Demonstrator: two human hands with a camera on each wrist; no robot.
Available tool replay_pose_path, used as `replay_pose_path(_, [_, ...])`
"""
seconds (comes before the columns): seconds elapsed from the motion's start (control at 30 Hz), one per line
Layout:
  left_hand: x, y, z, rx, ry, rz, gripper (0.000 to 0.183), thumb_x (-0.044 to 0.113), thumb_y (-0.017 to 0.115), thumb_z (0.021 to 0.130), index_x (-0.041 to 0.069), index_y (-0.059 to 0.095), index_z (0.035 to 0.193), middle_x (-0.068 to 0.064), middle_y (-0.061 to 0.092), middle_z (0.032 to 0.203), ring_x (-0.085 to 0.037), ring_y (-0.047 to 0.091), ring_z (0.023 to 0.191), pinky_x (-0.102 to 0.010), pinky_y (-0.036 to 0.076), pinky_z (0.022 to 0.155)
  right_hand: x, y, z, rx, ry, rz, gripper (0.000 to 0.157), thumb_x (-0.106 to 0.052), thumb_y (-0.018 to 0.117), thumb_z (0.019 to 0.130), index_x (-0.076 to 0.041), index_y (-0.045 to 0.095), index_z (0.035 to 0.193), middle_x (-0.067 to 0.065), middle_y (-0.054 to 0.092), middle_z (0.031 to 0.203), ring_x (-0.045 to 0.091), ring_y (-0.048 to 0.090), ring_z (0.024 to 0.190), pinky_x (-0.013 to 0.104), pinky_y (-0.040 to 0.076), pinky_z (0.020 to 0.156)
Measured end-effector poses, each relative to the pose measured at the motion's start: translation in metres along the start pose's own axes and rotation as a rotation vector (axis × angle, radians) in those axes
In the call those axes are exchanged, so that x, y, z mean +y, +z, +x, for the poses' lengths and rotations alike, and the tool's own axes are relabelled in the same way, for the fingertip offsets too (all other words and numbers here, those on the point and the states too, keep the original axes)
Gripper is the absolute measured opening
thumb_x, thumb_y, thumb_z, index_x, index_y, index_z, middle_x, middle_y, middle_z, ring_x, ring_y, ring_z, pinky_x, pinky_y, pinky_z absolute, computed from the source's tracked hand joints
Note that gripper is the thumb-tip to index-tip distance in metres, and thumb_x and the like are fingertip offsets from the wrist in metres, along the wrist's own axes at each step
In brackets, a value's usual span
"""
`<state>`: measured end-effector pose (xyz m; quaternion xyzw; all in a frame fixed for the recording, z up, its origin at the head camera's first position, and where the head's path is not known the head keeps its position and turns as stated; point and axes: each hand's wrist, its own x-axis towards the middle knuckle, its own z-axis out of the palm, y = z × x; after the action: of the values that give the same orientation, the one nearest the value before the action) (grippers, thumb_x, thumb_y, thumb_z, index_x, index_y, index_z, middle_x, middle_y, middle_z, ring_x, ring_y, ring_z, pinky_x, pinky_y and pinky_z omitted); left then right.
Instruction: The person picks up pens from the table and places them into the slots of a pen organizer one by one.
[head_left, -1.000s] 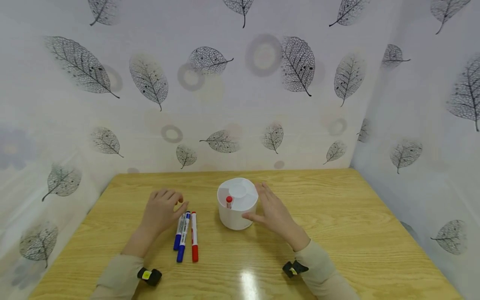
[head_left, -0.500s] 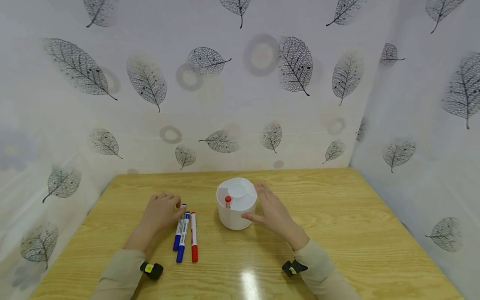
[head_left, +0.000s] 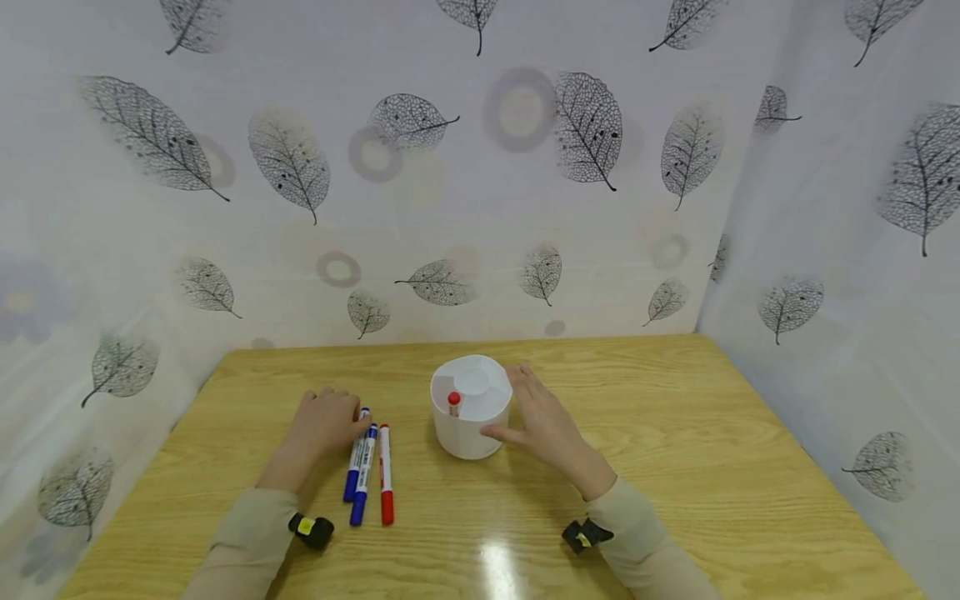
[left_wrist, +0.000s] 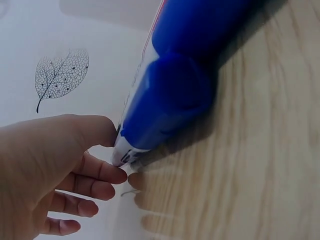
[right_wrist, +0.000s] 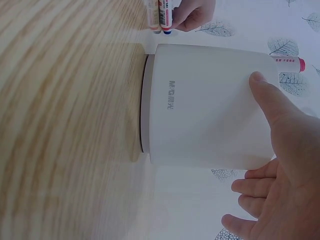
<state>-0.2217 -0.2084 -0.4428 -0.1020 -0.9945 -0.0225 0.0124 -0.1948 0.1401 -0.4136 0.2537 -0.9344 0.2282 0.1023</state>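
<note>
My left hand [head_left: 322,423] pinches the far end of a blue-capped marker [head_left: 352,475] between thumb and forefinger; in the left wrist view that marker's thin end [left_wrist: 120,156] is at the fingertips. Right beside it lies a second blue-capped marker [head_left: 363,475], then a red-capped marker [head_left: 386,475], slightly apart. A white round pen holder [head_left: 468,437] stands upright to the right, with a red-ended marker [head_left: 453,404] in its left compartment. The right hand [head_left: 551,425] rests at the holder's right side, thumb against its front wall, other fingers extended and relaxed along the side.
All of this is on a wooden table [head_left: 637,417]. A white leaf-patterned cloth [head_left: 420,217] hangs behind the table and along its sides. Black wrist cameras [head_left: 311,531] sit at both sleeves.
The left hand has come down slightly onto the far end of the left blue-capped marker, with thumb and forefinger closing at it. The right hand stays at the pen holder.
</note>
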Motion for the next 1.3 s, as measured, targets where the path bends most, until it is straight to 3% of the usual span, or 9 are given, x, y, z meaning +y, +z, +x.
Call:
replay_pose_path(0.27, [0.002, -0.004, 0.001, -0.039, -0.024, -0.049, 0.030, 0.038, 0.062, 0.088, 0.017, 0.057, 0.068, 0.002, 0.056, 0.066, -0.021, 0.051, 0.070, -0.050, 0.038, 0.078, -0.001, -0.001, 0.000, -0.017, 0.014, -0.010, 0.101, -0.054, 0.074, 0.078, 0.003, 0.030, 0.149, 0.023, 0.036, 0.153, 0.040, 0.027, 0.146, 0.055, 0.031, 0.113])
replay_pose_path(0.4, [0.004, -0.009, -0.003, -0.005, -0.013, -0.064, 0.030, 0.036, 0.064, 0.088, 0.016, 0.056, 0.068, 0.002, 0.056, 0.064, -0.020, 0.051, 0.065, -0.056, 0.038, 0.080, -0.001, -0.001, 0.000, -0.031, 0.025, -0.010, 0.101, -0.055, 0.073, 0.078, 0.003, 0.029, 0.149, 0.022, 0.034, 0.154, 0.038, 0.025, 0.147, 0.054, 0.029, 0.115])
replay_pose_path(0.53, [0.005, -0.012, -0.006, 0.055, -0.006, -0.067, 0.027, 0.037, 0.063, 0.088, 0.017, 0.056, 0.072, 0.001, 0.059, 0.070, -0.022, 0.054, 0.071, -0.057, 0.038, 0.081, 0.000, -0.001, 0.000, -0.043, 0.036, -0.005, 0.102, -0.056, 0.072, 0.079, 0.002, 0.029, 0.150, 0.021, 0.033, 0.155, 0.037, 0.024, 0.148, 0.054, 0.027, 0.116])
replay_pose_path(0.77, [0.010, -0.017, -0.005, 0.206, 0.022, -0.109, 0.022, 0.039, 0.063, 0.088, 0.018, 0.062, 0.080, -0.003, 0.067, 0.090, -0.028, 0.059, 0.090, -0.053, 0.038, 0.083, 0.000, 0.000, 0.001, -0.043, 0.036, 0.002, 0.100, -0.056, 0.072, 0.079, 0.001, 0.029, 0.150, 0.022, 0.034, 0.154, 0.037, 0.024, 0.148, 0.053, 0.026, 0.116])
replay_pose_path(1.3, [0.022, -0.036, 0.005, 0.706, 0.291, 0.003, 0.020, 0.032, 0.068, 0.080, 0.012, 0.063, 0.080, -0.004, 0.065, 0.078, -0.026, 0.059, 0.073, -0.043, 0.039, 0.069, 0.000, 0.000, 0.001, -0.031, 0.027, -0.005, 0.099, -0.056, 0.071, 0.079, 0.001, 0.030, 0.150, 0.021, 0.035, 0.154, 0.038, 0.026, 0.147, 0.054, 0.027, 0.116])
